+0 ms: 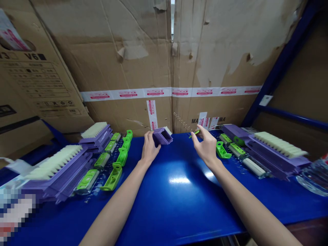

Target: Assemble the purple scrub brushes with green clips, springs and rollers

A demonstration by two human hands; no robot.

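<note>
Purple brush body (161, 136) is in the left hand (150, 147), up by the far edge of the blue bench (179, 208), a bit left of the edge's middle. Fingers clamped round its left end, hollow open end turned toward the right hand (207, 143). Right hand pinches a small green piece (194, 133) between thumb and fingers, also near the far edge. Hands apart, parts not touching. Blurry thin coil (182, 120) shows beside the green piece; can't tell if it's attached or held.

Handling, my read: grip the body by its solid sides, clear of the bristles and the opening. Square the green piece to the opening before any contact, no forcing at a tilt. Control the coil, it could snag or spring off. Bring the hands in slowly, low over the bench, so a drop stays findable.

Toward the left edge: purple brushes (61, 164), a row of clear-and-green units (87, 179), then green brackets (120, 158). Toward the right edge: one green bracket (222, 151), more units, another purple brush (279, 148). Loose coils near both groups, easy to catch with a sleeve or wrist
</note>
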